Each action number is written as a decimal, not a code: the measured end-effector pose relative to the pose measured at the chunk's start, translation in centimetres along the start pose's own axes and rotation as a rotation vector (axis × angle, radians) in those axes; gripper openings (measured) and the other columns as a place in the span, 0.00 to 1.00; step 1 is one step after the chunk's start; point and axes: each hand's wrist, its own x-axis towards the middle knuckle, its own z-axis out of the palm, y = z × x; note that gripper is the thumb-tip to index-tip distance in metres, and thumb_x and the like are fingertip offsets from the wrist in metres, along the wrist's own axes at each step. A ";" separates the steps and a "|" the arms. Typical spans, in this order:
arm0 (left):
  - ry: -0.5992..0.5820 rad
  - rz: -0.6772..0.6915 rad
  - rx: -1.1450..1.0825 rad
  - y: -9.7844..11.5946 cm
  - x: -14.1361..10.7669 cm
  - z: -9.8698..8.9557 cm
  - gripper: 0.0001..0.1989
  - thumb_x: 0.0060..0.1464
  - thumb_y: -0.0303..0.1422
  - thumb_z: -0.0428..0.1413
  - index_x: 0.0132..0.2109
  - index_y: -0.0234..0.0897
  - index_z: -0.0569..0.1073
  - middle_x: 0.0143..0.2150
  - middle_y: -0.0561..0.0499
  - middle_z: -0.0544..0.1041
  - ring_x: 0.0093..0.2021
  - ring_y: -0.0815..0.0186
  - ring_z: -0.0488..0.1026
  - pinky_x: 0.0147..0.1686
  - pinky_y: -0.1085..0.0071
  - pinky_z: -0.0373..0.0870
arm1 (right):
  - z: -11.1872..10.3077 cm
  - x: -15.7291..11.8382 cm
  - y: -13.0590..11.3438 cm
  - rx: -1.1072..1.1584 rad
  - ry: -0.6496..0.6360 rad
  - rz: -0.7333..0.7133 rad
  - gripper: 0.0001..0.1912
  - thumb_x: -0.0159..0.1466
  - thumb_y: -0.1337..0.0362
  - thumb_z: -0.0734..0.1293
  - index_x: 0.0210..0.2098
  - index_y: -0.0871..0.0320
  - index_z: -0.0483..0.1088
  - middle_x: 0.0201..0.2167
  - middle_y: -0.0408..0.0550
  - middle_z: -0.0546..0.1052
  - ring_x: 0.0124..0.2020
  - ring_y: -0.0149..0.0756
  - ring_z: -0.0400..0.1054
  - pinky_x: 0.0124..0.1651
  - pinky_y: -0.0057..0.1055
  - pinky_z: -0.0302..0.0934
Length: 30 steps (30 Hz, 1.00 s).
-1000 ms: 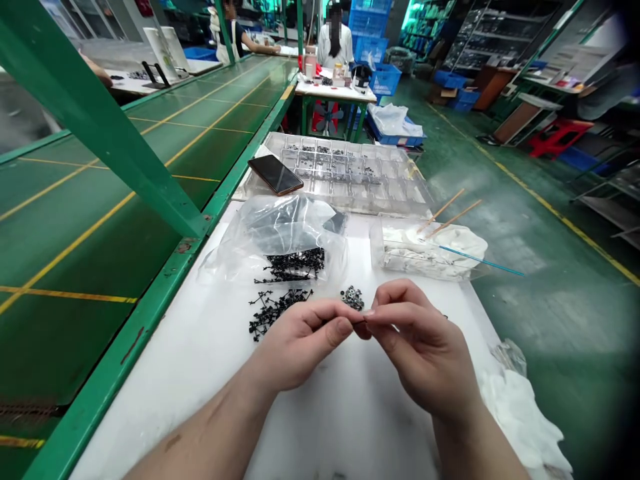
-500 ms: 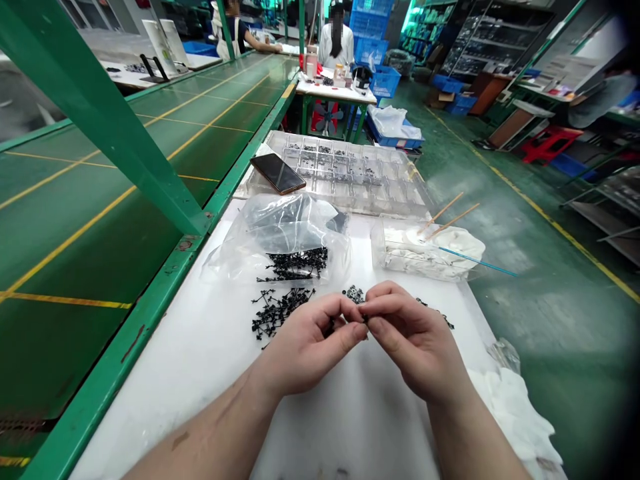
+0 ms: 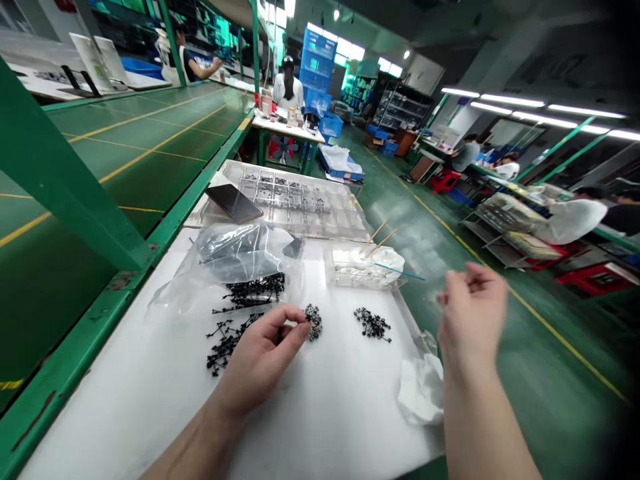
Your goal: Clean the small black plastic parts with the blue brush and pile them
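Observation:
My left hand (image 3: 267, 353) is above the white table (image 3: 320, 413), thumb and fingers pinched together; whatever lies between the tips is too small to name. Beside its fingertips lies a small pile of dark and silvery round parts (image 3: 314, 323). Black branched parts (image 3: 220, 353) lie partly behind that hand, and more black pieces (image 3: 255, 289) spill at the mouth of a clear plastic bag (image 3: 240, 250). My right hand (image 3: 473, 310) is raised past the table's right edge, fingers curled in, its contents hidden. Between the hands sits another cluster of small black parts (image 3: 373, 325).
A clear box with white cloth (image 3: 367, 267) and sticks stands behind the parts. Farther back are a compartment tray (image 3: 295, 207) and a phone (image 3: 234, 203). A green frame (image 3: 85, 173) slants at left. Crumpled white tissue (image 3: 423, 390) lies at the right edge.
My hands have parted: the right one has moved away to the right, while the left keeps its pinch. The view has tilted and turned right, uncovering the right cluster of black parts.

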 end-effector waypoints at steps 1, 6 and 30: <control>0.005 0.000 -0.002 0.0 0.1 0.0 0.17 0.69 0.50 0.59 0.47 0.40 0.77 0.41 0.49 0.75 0.37 0.65 0.67 0.35 0.70 0.61 | -0.2 1.2 1.6 -0.009 0.007 0.095 0.21 0.54 0.65 0.78 0.44 0.52 0.69 0.28 0.34 0.67 0.23 0.28 0.58 0.23 0.24 0.56; 0.030 -0.005 0.006 -0.1 0.5 0.2 0.19 0.69 0.51 0.58 0.45 0.39 0.75 0.32 0.54 0.68 0.30 0.68 0.59 0.31 0.71 0.57 | -0.6 4.1 7.2 0.016 -0.117 0.486 0.18 0.55 0.56 0.77 0.31 0.54 0.65 0.21 0.38 0.67 0.19 0.29 0.58 0.18 0.26 0.55; -0.010 -0.041 0.071 0.3 0.8 0.6 0.18 0.69 0.51 0.55 0.45 0.39 0.74 0.32 0.54 0.68 0.30 0.65 0.60 0.32 0.70 0.58 | -0.1 4.0 7.7 0.119 -0.124 0.114 0.28 0.44 0.49 0.87 0.34 0.60 0.77 0.25 0.40 0.75 0.23 0.23 0.60 0.22 0.21 0.56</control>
